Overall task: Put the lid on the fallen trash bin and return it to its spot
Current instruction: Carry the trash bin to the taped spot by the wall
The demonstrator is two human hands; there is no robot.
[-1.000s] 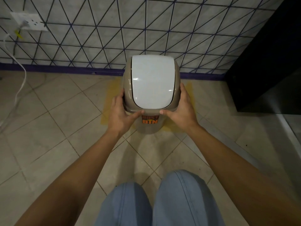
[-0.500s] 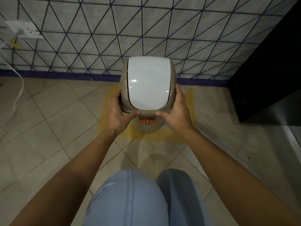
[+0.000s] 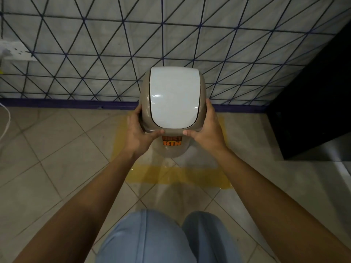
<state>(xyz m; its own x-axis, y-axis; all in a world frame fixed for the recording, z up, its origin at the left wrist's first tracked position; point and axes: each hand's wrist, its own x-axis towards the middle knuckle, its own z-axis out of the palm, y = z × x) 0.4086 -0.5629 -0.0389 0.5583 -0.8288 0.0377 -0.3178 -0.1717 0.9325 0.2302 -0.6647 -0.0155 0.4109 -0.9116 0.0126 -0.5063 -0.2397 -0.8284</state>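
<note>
A beige trash bin [image 3: 171, 151] with an orange "BIN" label stands upright inside a square of yellow floor tape [image 3: 176, 177], close to the tiled wall. Its beige lid with a white swing flap [image 3: 173, 99] sits on top. My left hand [image 3: 139, 133] grips the lid's left side with the thumb on the front rim. My right hand [image 3: 207, 130] grips the right side the same way. The bin's base is partly hidden by the lid and my hands.
A dark cabinet [image 3: 313, 95] stands to the right against the wall. A white wall socket [image 3: 17, 51] and a white cable [image 3: 5, 120] are at the far left. My knees in light blue trousers [image 3: 152, 238] fill the bottom of the view.
The bin with both hands on its lid has shifted away from me toward the wall, now deeper inside the yellow tape square. My grip is unchanged.
</note>
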